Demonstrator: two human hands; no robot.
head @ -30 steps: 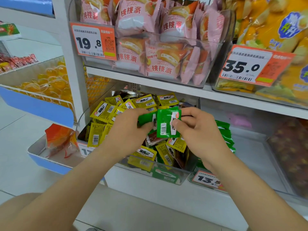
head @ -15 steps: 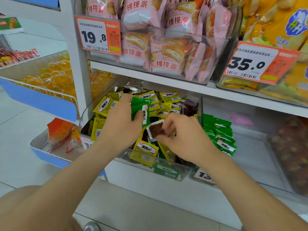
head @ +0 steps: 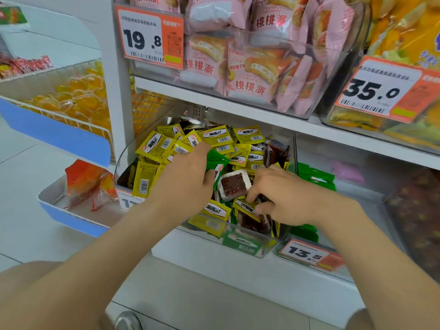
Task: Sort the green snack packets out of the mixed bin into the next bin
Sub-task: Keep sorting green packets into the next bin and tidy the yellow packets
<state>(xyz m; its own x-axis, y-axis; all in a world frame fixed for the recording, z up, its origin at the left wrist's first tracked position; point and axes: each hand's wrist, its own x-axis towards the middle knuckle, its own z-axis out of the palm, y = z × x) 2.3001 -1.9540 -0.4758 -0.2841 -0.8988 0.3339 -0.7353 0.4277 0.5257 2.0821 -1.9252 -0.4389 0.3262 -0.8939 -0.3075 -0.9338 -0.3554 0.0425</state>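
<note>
- My left hand (head: 183, 179) was closed around a small bunch of green snack packets (head: 215, 163), held just above the heap in the mixed bin (head: 242, 248).
- My right hand (head: 283, 198) was down in the same bin, fingertips (head: 252, 198) pinched in among the packets by a clear-wrapped brown one (head: 234, 185); I couldn't tell whether they had caught anything.
- Yellow packets (head: 154, 146) lay all around both hands, and more green showed low against the bin's front wall.
- The next bin (head: 357, 201), just to the right, held a row of green packets (head: 316, 176).
- To do this well, I judged I should push the yellow and brown ones aside, pull only green, and keep the left bunch tight so none slipped back.
</note>
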